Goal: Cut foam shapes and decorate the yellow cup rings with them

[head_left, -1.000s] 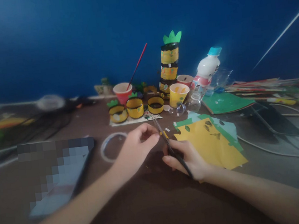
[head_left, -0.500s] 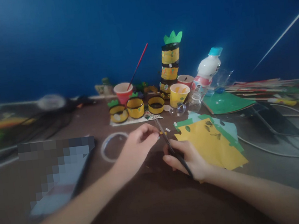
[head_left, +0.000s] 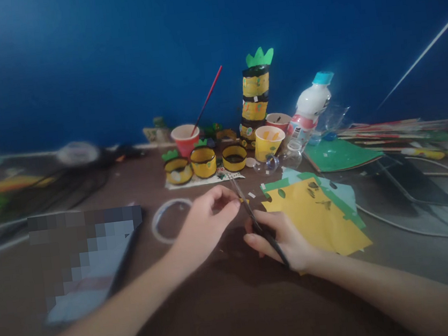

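Dark-handled scissors (head_left: pixel 273 244), one pair, sit in the right hand (head_left: pixel 291 240), whose grip is curled round the handles, the blades pointing up and leftward over the bench (head_left: pixel 224 313). The left hand (head_left: pixel 209 215) has thumb and forefinger drawn together, pinching one small yellow piece (head_left: pixel 244 201) right at the blades. Two white scraps (head_left: pixel 252 195) lie just beyond. On the right, three sheets overlap: a yellow sheet (head_left: pixel 323 227) on top, then green, then pale blue; the right hand covers part of the yellow one's near edge. Left of the left hand, which hides part of it, lies one clear ring (head_left: pixel 155 224). Further out stand three yellow-and-black bands (head_left: pixel 203 166) in a row by one white printed strip (head_left: pixel 225 177), two with green tops showing. Behind them are three cups: a red cup (head_left: pixel 182 140) with one slim red stick (head_left: pixel 209 93), a yellow cup (head_left: pixel 266 144), and a second red one partly blocked by it. One green-crowned tower (head_left: pixel 255 86) and one tilted bottle (head_left: pixel 313 98) rise nearby. The sticks (head_left: pixel 385 129) at far right are too blurred to count.
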The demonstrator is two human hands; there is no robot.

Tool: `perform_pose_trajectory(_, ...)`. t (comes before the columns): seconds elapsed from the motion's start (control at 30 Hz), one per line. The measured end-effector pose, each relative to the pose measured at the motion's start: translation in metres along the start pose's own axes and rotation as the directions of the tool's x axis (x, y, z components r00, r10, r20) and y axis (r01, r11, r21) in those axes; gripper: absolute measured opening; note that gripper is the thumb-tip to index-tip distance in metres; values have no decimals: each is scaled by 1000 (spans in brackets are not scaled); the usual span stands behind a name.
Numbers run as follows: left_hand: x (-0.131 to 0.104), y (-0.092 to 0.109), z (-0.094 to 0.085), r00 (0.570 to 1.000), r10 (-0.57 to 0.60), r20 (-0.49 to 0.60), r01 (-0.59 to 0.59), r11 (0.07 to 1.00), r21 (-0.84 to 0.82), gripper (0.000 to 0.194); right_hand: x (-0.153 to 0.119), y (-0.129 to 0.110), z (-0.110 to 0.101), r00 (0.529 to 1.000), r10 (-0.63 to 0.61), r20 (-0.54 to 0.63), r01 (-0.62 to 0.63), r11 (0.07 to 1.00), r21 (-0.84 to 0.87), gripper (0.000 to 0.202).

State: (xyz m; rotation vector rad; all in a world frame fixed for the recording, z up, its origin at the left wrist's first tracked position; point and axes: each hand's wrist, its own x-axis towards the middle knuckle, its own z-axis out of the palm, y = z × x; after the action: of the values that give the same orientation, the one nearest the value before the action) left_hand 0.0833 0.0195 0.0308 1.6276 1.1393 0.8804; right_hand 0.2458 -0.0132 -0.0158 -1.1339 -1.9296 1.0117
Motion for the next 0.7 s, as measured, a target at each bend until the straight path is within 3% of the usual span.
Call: perform_pose_trajectory(0.7,-4,2,3,1000,-2,20,2,1000,17,11,2,-3,-2,999,-33,11,33,999,32,28)
